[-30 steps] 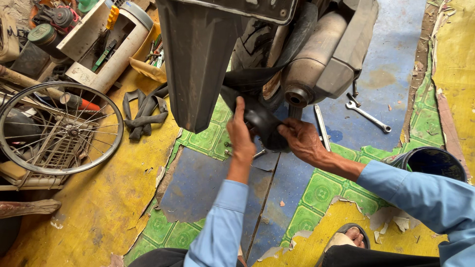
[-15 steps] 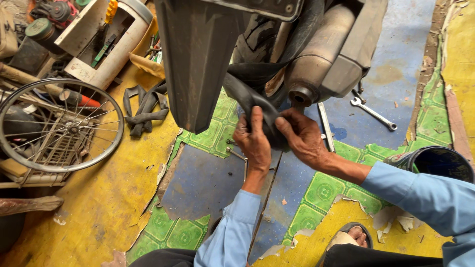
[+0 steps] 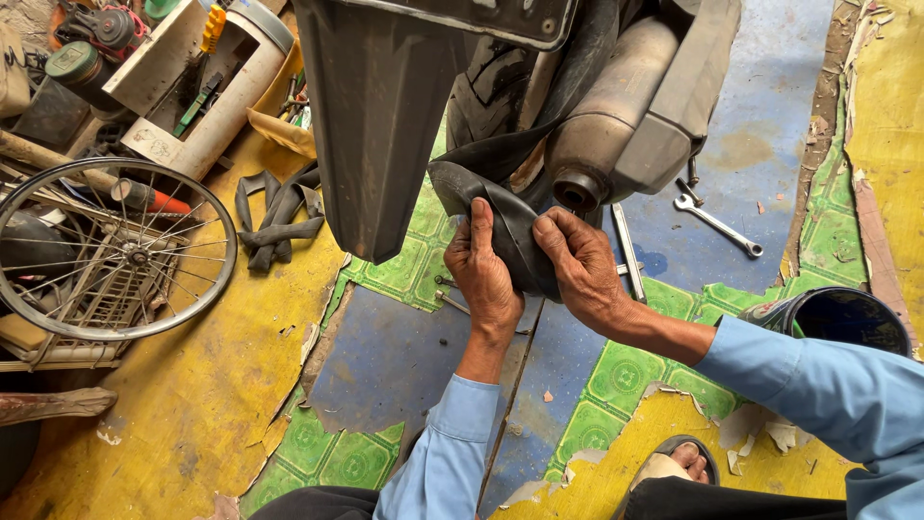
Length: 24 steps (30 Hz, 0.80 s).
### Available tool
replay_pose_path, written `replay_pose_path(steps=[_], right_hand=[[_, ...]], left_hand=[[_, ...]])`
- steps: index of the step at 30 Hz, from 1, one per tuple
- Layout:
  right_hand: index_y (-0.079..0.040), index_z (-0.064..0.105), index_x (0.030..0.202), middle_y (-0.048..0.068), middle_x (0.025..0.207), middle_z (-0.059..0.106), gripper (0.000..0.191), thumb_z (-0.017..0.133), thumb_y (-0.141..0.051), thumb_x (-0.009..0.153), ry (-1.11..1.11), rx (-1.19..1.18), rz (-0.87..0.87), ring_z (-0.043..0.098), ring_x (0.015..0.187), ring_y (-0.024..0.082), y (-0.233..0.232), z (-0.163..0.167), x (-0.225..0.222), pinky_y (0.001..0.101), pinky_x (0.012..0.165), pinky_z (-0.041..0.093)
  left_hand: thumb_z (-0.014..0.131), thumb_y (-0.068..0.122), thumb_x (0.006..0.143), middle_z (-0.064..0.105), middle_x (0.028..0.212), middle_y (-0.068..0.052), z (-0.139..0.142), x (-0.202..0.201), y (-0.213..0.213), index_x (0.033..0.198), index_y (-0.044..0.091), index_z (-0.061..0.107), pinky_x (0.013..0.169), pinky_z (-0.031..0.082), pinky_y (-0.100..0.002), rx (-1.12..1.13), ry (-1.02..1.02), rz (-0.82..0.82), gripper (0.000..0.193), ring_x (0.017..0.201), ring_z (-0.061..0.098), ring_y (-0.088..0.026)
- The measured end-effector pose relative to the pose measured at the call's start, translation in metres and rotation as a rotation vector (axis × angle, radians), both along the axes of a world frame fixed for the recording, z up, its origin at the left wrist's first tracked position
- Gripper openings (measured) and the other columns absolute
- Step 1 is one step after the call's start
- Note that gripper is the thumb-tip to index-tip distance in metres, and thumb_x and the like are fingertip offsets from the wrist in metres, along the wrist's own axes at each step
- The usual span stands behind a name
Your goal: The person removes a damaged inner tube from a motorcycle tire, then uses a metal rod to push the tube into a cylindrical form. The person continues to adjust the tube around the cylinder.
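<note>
Peeling yellow-green-blue floor point(image 3: 192, 424)

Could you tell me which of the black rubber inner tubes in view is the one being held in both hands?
The inner tube hanging from the motorbike's rear wheel, pinched between left hand and right hand; the other tubes lie untouched on the yellow floor.

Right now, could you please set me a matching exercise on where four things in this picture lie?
Things:
1. black rubber inner tube
2. silver steel spanner
3. spoked bicycle wheel
4. dark round bucket

Places:
A. on blue floor right of the exhaust
B. far left, over a wire basket
C. by the right sleeve
D. in the grip of both hands

Pairs: 1-D, 2-A, 3-B, 4-C
</note>
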State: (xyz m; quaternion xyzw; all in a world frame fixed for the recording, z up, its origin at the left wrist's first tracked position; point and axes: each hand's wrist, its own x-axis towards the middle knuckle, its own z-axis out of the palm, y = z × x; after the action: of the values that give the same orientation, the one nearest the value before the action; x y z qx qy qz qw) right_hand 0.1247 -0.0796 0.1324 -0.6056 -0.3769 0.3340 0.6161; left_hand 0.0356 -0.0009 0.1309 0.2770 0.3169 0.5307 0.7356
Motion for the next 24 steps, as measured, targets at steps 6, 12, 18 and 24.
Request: replay_pose_path(steps=[6, 12, 18, 24], right_hand=[[-0.007, 0.061, 0.091, -0.008, 0.074, 0.049, 0.033, 0.052, -0.033, 0.109, 0.029, -0.028, -0.045, 0.041, 0.069, 0.003, 0.001, -0.010, 0.002, 0.0231, 0.059, 0.038], [-0.005, 0.058, 0.090, -0.006, 0.072, 0.044, 0.034, 0.051, -0.031, 0.110, -0.094, -0.036, -0.121, 0.039, 0.069, 0.005, 0.006, -0.028, -0.003, 0.0252, 0.058, 0.036], [-0.003, 0.057, 0.098, -0.002, 0.071, 0.046, 0.023, 0.050, -0.022, 0.110, -0.183, 0.081, 0.021, 0.042, 0.066, 0.006, 0.015, -0.041, -0.015, 0.0260, 0.056, 0.038], [-0.004, 0.059, 0.101, 0.002, 0.066, 0.049, 0.020, 0.049, -0.020, 0.110, -0.196, 0.154, 0.149, 0.044, 0.058, 0.009, 0.030, -0.049, -0.015, 0.0283, 0.053, 0.038]], left_hand=[[0.071, 0.029, 0.097, 0.072, 0.086, 0.000, -0.012, 0.002, 0.001, 0.089, 0.006, 0.074, 0.071, 0.057, -0.025, 0.021, -0.007, -0.027, 0.024, 0.077, 0.069, -0.009], [0.069, 0.036, 0.111, 0.042, 0.069, 0.008, -0.053, 0.001, 0.003, 0.076, 0.013, 0.051, 0.065, 0.035, -0.023, 0.212, 0.254, 0.041, 0.046, 0.068, 0.037, -0.004], [0.069, 0.035, 0.103, 0.052, 0.076, 0.009, -0.054, -0.030, 0.013, 0.079, 0.011, 0.060, 0.067, 0.042, -0.023, 0.189, 0.375, -0.110, 0.035, 0.073, 0.047, -0.004], [0.074, 0.027, 0.097, 0.069, 0.083, 0.001, -0.016, -0.043, 0.013, 0.088, 0.006, 0.068, 0.066, 0.055, -0.025, 0.006, 0.130, -0.049, 0.023, 0.073, 0.065, -0.009]])
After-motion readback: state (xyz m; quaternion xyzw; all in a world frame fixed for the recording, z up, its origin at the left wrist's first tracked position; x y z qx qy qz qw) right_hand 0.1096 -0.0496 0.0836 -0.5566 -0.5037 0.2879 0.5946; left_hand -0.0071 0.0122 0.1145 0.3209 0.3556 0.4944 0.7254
